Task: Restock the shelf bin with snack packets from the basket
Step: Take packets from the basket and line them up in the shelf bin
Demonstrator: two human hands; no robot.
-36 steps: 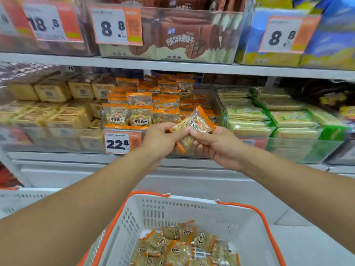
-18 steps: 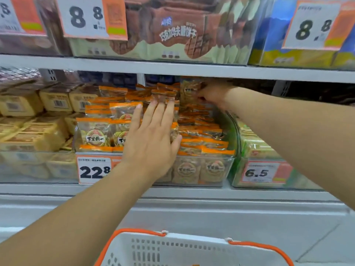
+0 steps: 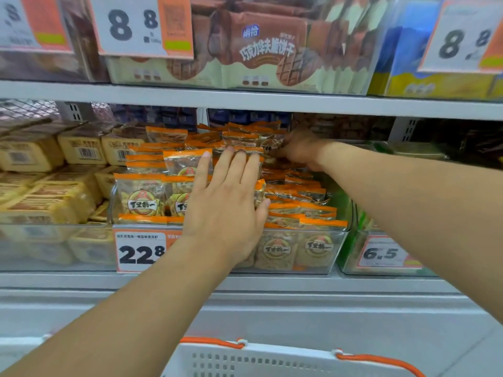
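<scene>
The right hand (image 3: 300, 149) is reaching to the back of the shelf bin (image 3: 321, 251), and its grip is closing on a snack packet (image 3: 272, 142) at the rear of the stack; the fingers are curling around the packet's edge, though their tips are partly hidden behind other packets. The left hand (image 3: 226, 213) is lying flat and spread, its grip relaxed, with straight fingers (image 3: 202, 170) pressing against the front rows of upright packets (image 3: 141, 197) in the same bin.

The bin is a clear plastic container sitting on the middle shelf (image 3: 272, 281). Orange-edged packets are filling it in leaning rows from front to rear. A price tag (image 3: 140, 251) reading 22.8 is hanging on the bin's front left corner.

Yellow wrapped blocks (image 3: 54, 197) are occupying the bin just beside it on the left. A green-tinted bin (image 3: 381, 257) bearing a 6.5 tag is standing on the right. Brown biscuit packs (image 3: 266, 50) are lining the upper shelf, behind tags reading 8.8.

The rim of the white basket (image 3: 272, 360), with orange handles, is showing at the bottom edge, below the shelf.
</scene>
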